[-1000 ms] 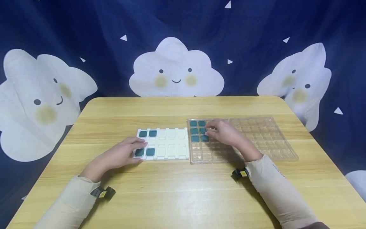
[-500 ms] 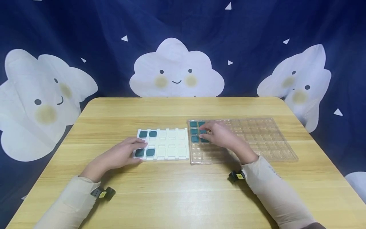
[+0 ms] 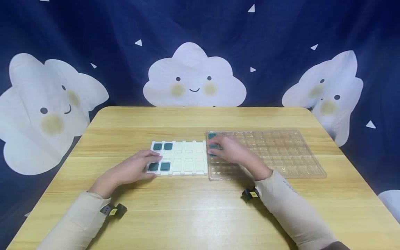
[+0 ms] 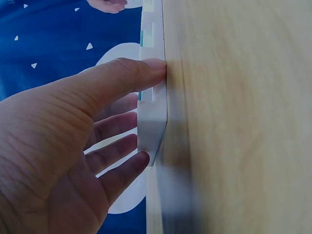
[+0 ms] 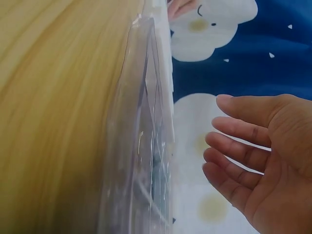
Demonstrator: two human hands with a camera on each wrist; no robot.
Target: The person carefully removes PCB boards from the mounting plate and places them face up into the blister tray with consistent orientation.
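I have the left hand (image 3: 132, 168) holding the left end of a white rectangular compartment tray (image 3: 177, 166), its thumb against the near edge; four dark-teal square tiles (image 3: 165, 166) sit inside, at the left. My right hand (image 3: 232, 150) hangs over the transparent plastic grid tray (image 3: 282, 160) just beside it, grip loosely parted, nothing visible in it, partly hiding further dark-teal tiles (image 3: 212, 136). Both trays lie on the pale wood-grain surface (image 3: 187, 215).

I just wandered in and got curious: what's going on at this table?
A person's left hand holds the left end of a white tray, where four dark green squares show. Their empty right hand hovers over the clear plastic tray beside it, just above more green squares.
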